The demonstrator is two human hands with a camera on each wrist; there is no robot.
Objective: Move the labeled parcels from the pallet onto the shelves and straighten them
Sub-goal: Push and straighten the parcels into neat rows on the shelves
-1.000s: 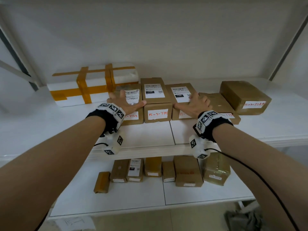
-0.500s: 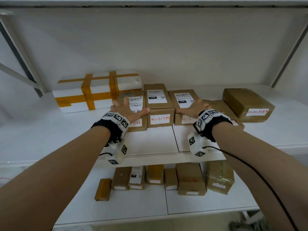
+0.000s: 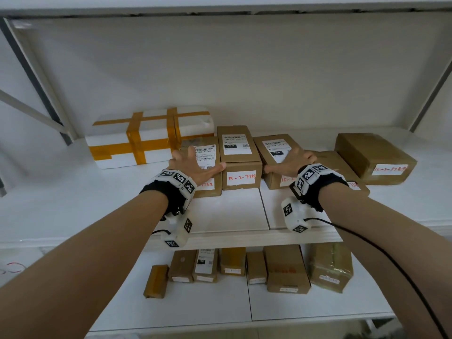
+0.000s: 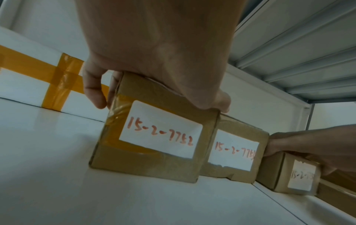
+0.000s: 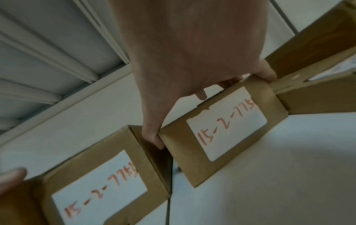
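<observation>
Three brown labeled parcels stand side by side on the upper shelf [image 3: 220, 216]. My left hand [image 3: 193, 165] lies over the left parcel [image 3: 208, 152], marked 15-2-7752 [image 4: 158, 137]. Its fingers curl down the left side and its thumb sits at the right top edge against the middle parcel [image 3: 238, 152]. My right hand [image 3: 291, 160] grips the right parcel [image 3: 274, 148]. Its thumb reaches down into the gap beside the middle parcel [image 5: 100, 187], and its fingers wrap the far side of the right parcel [image 5: 227, 127], which sits slightly askew.
A white foam box with orange tape [image 3: 146, 138] lies behind and left. A flat brown parcel [image 3: 337, 165] lies under my right wrist and a bigger box [image 3: 374, 157] stands farther right. The lower shelf [image 3: 195, 314] carries several parcels. Another shelf hangs close overhead.
Both hands stay on their parcels. My right thumb has slid down into the gap beside the middle parcel. The head view has tipped upward a little.
</observation>
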